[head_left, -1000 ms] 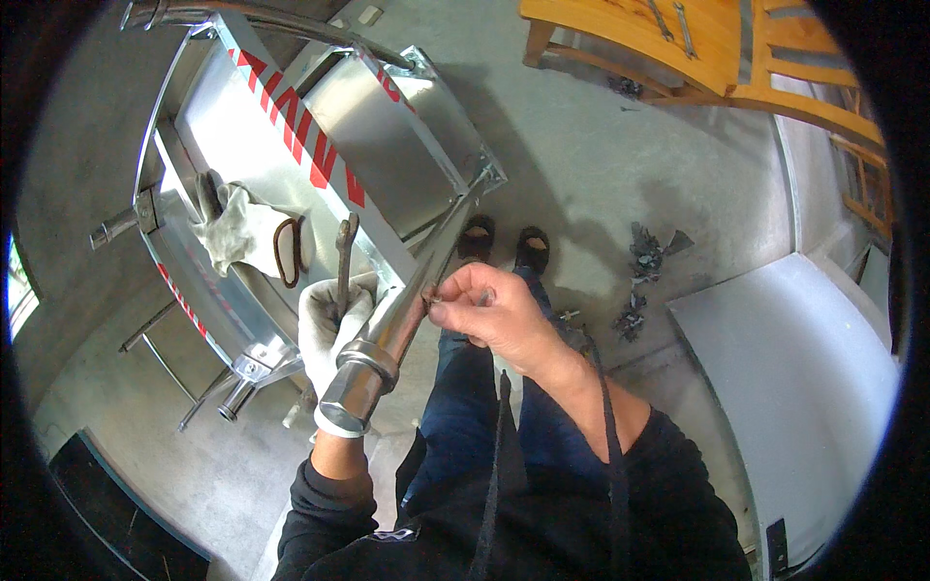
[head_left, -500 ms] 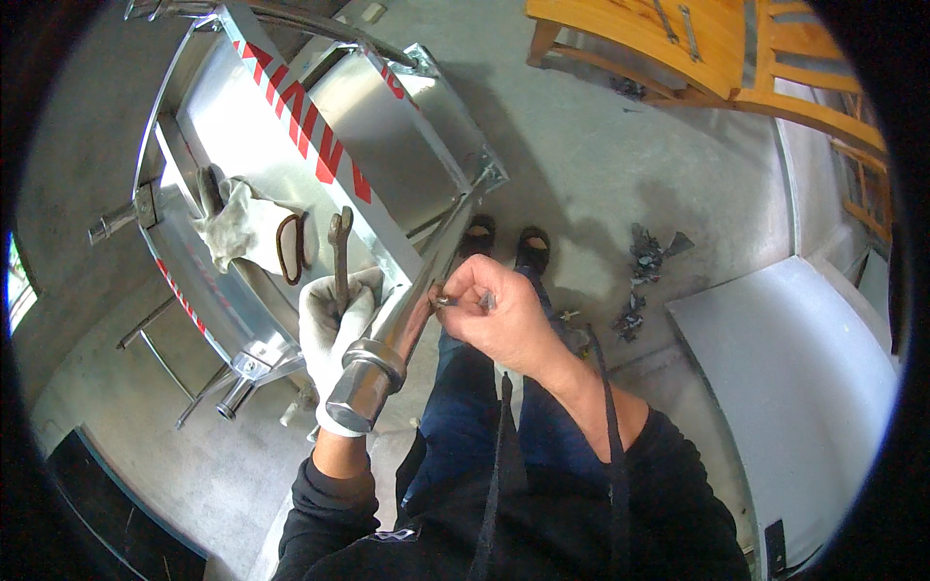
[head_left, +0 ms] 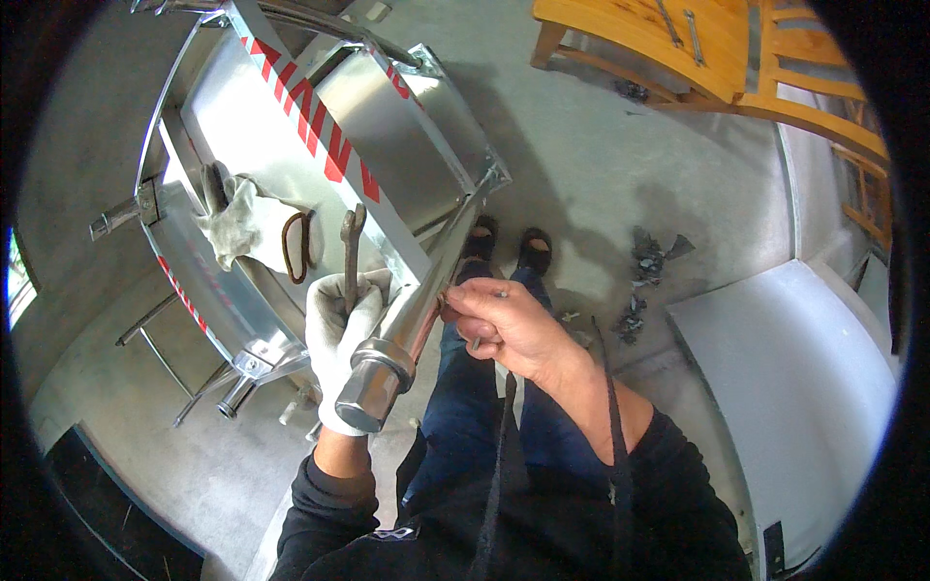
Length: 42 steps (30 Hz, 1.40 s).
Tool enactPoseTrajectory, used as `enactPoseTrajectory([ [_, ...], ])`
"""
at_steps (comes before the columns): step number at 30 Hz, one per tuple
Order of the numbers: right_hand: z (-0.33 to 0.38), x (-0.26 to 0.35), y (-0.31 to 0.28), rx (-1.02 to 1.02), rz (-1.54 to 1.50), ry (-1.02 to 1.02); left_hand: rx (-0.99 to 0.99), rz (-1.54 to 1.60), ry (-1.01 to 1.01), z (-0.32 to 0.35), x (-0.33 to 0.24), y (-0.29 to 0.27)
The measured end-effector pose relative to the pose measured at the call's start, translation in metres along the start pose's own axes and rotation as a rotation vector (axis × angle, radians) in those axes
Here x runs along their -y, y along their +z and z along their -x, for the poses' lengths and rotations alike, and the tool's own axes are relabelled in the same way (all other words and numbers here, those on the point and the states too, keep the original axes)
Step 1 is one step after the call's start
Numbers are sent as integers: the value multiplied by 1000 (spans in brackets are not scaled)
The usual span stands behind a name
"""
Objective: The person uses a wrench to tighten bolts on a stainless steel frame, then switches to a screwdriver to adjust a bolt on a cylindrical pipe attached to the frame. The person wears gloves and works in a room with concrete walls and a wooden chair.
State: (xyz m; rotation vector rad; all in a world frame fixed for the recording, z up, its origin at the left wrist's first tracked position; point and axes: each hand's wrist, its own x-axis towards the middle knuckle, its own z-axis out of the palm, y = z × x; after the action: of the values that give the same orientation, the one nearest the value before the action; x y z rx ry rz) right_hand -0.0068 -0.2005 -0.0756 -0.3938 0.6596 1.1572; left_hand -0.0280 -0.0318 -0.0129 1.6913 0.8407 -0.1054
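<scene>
My left hand [head_left: 341, 334], in a white work glove, is closed around an open-end wrench [head_left: 351, 254], its jaw pointing up and away from me. That hand lies against the left side of a shiny round metal tube [head_left: 426, 290] with a collar and capped end nearest me. The tube is part of a metal frame with flat panels [head_left: 387, 126]. At the tube's right side is my bare right hand [head_left: 509, 324], thumb and fingertips pinched. Bits of a thin metal piece [head_left: 476, 344] show between its fingers; the rest is hidden.
Another white glove [head_left: 254, 228] lies on the metal panel, beside a red-and-white striped strip [head_left: 308, 111]. A wooden bench [head_left: 644, 39] with two wrenches stands at the far right. Dark scraps [head_left: 647, 261] litter the floor, left of a large pale panel [head_left: 794, 387].
My right hand has turned slightly and shifted a little right, its fingertips still beside the tube. The left hand and wrench sit slightly farther right in view.
</scene>
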Motion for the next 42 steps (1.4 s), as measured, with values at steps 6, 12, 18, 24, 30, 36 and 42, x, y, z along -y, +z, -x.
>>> enactPoseTrajectory([
  [6,-5,0,-4,-72,332,-249,-44,-58,42,-4,-7,-3],
  [12,-5,-5,-9,-107,697,-544,-50,-181,81,-12,-10,-10],
  [18,5,4,-12,-7,273,-167,2,-213,35,-23,2,-4],
  [24,0,0,-1,10,-59,-17,119,-312,-57,-31,-7,1],
  [30,-4,-4,-9,36,2,-117,191,-442,14,-40,-7,0],
  [36,-5,-4,-6,-89,481,-430,239,-589,70,-43,-8,-5],
  [42,-3,-7,-9,-99,614,-490,212,-482,-42,-34,-16,-2],
])
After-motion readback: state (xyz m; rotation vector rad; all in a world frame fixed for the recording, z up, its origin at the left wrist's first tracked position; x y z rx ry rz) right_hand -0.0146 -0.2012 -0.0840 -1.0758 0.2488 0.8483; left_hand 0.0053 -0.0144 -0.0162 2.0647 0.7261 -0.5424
